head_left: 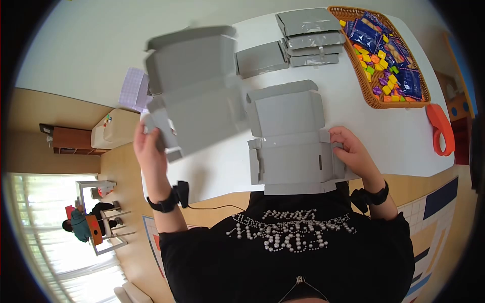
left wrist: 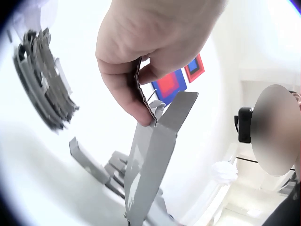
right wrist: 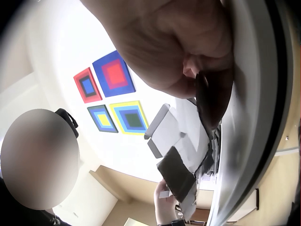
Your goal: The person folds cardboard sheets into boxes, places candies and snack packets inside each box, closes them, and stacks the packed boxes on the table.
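Observation:
My left hand (head_left: 150,151) pinches the side flap of an unfolded grey cardboard box (head_left: 199,101), which is tilted up over the left part of the table. In the left wrist view its flap bends between the thumb and fingers (left wrist: 120,94). A second unfolded grey cardboard box (head_left: 290,156) lies flat at the table's front edge, its lid part pointing away from me. The right hand (head_left: 352,151) grips that box's right side flap, thumb on top. In the right wrist view the flap's dark edge shows between the fingers (right wrist: 221,94).
Folded grey boxes (head_left: 308,25) are stacked at the back, beside a single one (head_left: 262,58). A wicker basket (head_left: 376,98) holds blue packets and colourful pieces. An orange-red tape dispenser (head_left: 438,126) sits at the right edge. Flattened grey cardboard (left wrist: 44,80) is piled at left.

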`<state>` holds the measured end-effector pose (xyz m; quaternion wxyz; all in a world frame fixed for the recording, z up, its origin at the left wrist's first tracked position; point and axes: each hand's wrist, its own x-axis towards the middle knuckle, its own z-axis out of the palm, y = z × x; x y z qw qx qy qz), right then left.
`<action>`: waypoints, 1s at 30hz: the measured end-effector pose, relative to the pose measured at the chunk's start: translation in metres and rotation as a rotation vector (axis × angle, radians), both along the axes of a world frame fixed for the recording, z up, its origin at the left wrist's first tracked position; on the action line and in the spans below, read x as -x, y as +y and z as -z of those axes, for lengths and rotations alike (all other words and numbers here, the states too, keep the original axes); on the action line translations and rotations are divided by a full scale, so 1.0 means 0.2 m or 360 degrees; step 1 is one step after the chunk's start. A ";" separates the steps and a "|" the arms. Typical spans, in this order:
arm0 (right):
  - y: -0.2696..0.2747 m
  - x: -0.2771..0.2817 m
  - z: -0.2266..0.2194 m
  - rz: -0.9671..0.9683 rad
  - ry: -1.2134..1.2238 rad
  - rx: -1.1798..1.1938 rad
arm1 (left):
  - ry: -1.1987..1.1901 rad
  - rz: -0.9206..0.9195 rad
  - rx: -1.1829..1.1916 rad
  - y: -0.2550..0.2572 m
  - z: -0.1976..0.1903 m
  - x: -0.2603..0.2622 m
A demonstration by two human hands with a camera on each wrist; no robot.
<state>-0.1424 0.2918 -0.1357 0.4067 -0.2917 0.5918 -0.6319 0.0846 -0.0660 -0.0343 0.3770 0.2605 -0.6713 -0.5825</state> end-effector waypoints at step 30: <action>0.02 -0.01 0.02 0.0008 0.0117 -0.0084 | -0.0930 0.0100 0.1341 -0.31 0.07 0.54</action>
